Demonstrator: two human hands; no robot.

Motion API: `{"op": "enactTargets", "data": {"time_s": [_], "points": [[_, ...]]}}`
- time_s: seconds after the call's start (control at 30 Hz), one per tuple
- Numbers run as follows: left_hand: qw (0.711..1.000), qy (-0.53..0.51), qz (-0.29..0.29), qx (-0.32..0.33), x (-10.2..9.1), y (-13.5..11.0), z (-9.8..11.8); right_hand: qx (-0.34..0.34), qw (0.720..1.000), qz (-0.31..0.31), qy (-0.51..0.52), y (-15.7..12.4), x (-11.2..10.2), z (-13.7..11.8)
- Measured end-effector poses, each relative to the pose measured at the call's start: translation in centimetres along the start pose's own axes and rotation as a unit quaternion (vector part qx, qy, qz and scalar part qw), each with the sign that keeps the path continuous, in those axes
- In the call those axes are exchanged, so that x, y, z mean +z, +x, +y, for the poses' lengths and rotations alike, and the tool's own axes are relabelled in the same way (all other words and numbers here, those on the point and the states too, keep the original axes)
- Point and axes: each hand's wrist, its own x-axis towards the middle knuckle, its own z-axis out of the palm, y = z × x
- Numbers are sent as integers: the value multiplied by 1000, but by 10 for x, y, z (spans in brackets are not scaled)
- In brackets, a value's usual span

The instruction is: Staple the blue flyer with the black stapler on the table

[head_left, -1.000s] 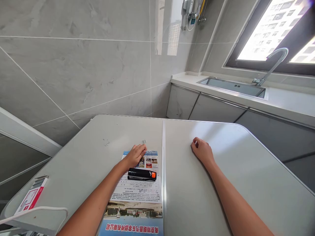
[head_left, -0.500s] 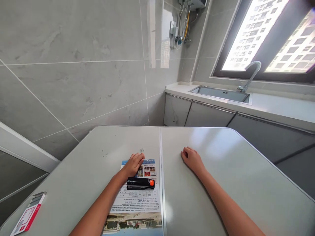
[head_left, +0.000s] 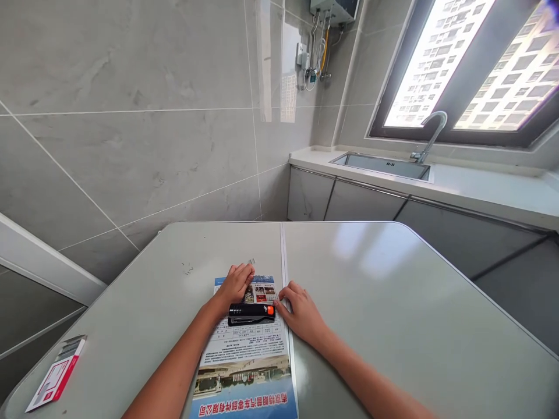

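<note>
A printed brochure (head_left: pixel 244 350) with blue bands and photographs lies upside down to me on the table. On its upper part my left hand (head_left: pixel 237 284) lies with its fingers drawn together, holding the top of it against the table; the underside of the fingers is hidden. A black stapler (head_left: pixel 248 313) with an orange patch at its right end lies across the sheet, just below that hand. At the stapler's right end is my right hand (head_left: pixel 302 313), thumb and fingers apart, the thumb tip close to it; whether they touch I cannot tell.
Small staples (head_left: pixel 187 269) are scattered on the table (head_left: pixel 393 326), and small metal bits (head_left: pixel 251 261) lie beyond my left fingertips. A red and white pack (head_left: pixel 56 375) lies at the left edge. Behind stands a counter with a sink (head_left: pixel 384 165) and a tap (head_left: pixel 432 137).
My right hand has moved left from the bare table to the stapler's right end, and its fingers have spread. My view has tilted slightly; more of the brochure's near end shows.
</note>
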Motion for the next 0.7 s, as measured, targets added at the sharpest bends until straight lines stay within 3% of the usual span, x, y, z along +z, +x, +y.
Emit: {"op": "enactTargets", "data": {"time_s": [0.17,0.47,0.7], "points": [[1000,3,13,0,1,1,5,-40,997,-69,-18,1,0,-1],[999,-18,19,-28,-7,3,26,-16,998,-50,-32,-3,-2,-5],[1000,-5,-8,-27,5,10,5,-15,997,-82,-2,-2,-11,-2]]}}
